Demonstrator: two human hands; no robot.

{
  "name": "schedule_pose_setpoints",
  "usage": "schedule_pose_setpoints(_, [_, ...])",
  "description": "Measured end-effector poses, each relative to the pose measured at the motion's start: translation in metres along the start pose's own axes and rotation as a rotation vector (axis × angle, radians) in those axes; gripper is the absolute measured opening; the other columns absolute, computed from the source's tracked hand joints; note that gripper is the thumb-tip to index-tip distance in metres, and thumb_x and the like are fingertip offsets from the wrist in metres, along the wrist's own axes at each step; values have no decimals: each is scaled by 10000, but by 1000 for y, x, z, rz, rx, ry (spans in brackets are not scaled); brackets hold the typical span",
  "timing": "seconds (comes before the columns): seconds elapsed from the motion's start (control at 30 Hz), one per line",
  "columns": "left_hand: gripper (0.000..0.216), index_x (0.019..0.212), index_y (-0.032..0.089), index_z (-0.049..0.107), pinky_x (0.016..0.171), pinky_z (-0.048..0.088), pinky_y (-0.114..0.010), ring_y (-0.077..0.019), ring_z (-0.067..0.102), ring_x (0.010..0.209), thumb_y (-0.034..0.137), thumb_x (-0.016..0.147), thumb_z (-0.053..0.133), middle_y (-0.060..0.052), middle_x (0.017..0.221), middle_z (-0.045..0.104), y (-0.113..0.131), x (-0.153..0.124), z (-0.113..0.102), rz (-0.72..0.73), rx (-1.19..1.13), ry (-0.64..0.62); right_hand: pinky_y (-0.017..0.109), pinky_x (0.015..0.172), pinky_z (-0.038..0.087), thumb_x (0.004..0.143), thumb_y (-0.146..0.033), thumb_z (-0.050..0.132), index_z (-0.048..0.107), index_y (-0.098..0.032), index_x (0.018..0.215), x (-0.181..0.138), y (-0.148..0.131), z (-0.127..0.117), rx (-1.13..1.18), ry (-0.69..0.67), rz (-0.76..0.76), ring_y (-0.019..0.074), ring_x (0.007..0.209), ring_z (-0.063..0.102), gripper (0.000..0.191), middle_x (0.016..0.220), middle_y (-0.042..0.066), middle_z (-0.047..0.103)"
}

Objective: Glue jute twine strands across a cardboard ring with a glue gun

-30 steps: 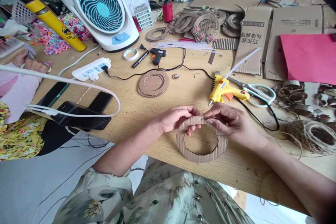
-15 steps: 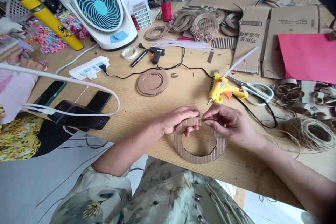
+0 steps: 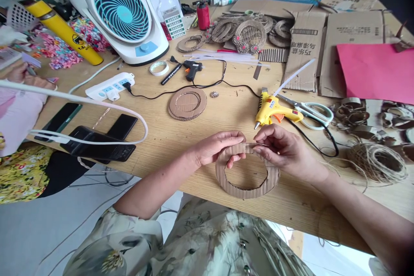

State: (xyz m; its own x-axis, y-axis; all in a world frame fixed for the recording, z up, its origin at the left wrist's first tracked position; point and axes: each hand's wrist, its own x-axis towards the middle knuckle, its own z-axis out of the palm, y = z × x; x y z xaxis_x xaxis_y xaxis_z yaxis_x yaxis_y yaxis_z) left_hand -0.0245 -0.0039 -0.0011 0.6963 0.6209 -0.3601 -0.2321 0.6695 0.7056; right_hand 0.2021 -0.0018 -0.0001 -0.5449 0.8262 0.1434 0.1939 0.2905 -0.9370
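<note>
A cardboard ring (image 3: 226,181) with corrugated ridges is held up at the front edge of the wooden table. My left hand (image 3: 223,146) grips its upper left rim, thumb along the top and fingertips showing through the hole. At the upper right rim, my right hand (image 3: 281,148) is closed on the ring, with thumb and forefinger near its top edge. Just beyond my right hand lies a yellow glue gun (image 3: 274,111) with a clear glue stick in it. Farther left lie a round cardboard piece (image 3: 187,114) with a ring on it and a small striped disc (image 3: 214,94).
Scissors (image 3: 315,114) and a twine ball (image 3: 378,161) lie to the right. A fan (image 3: 123,13), a power strip (image 3: 111,86) and a black glue gun (image 3: 193,69) stand or lie farther back. Cardboard sheets (image 3: 352,51) cover the back right. Another person's hand (image 3: 29,75) is at far left.
The right forefinger has lifted slightly and moved a little away from the left hand along the ring's top edge. Both hands keep hold of the ring. The view has shifted slightly.
</note>
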Motion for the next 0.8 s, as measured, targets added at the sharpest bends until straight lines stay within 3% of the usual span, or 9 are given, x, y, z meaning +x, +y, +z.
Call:
schedule_pose_setpoints(0.1, [353, 970, 183, 536, 448, 487, -156, -89, 578, 549, 406, 824, 768, -40, 777, 680, -2, -1, -1, -4, -31, -7, 232, 483, 371, 902, -334, 666, 575, -221, 992, 0, 1, -1, 4, -5, 5, 82, 555, 440, 171, 712, -34, 554])
schedule_pose_setpoints(0.27, [374, 970, 165, 572, 437, 487, -174, -92, 566, 513, 496, 862, 709, -44, 752, 665, -4, -1, -4, 0, -33, 0, 223, 504, 391, 903, -306, 659, 574, -222, 990, 0, -5, -1, 14, -4, -17, 84, 589, 472, 148, 736, -30, 566])
schedule_pose_setpoints(0.4, [335, 989, 180, 557, 448, 465, -144, -84, 570, 547, 388, 834, 768, -60, 804, 690, -5, 0, -4, 6, -66, -20, 215, 492, 389, 909, -303, 648, 570, -218, 1001, 1, -10, -1, 17, -5, -22, 82, 574, 467, 148, 702, -41, 539])
schedule_pose_setpoints(0.57, [273, 963, 157, 582, 454, 507, -183, -115, 585, 566, 427, 933, 607, -80, 789, 692, -6, 6, -7, 53, -69, -42, 216, 518, 409, 906, -339, 660, 573, -220, 1037, 0, -6, -4, -8, 39, -29, 89, 606, 478, 197, 721, -35, 527])
schedule_pose_setpoints(0.8, [265, 926, 172, 557, 421, 484, -186, -105, 529, 491, 430, 904, 614, -40, 699, 656, -3, 7, -4, -42, -49, -15, 209, 486, 380, 914, -322, 642, 571, -215, 1040, 0, -10, -6, -99, -13, -55, 79, 566, 460, 180, 701, -38, 540])
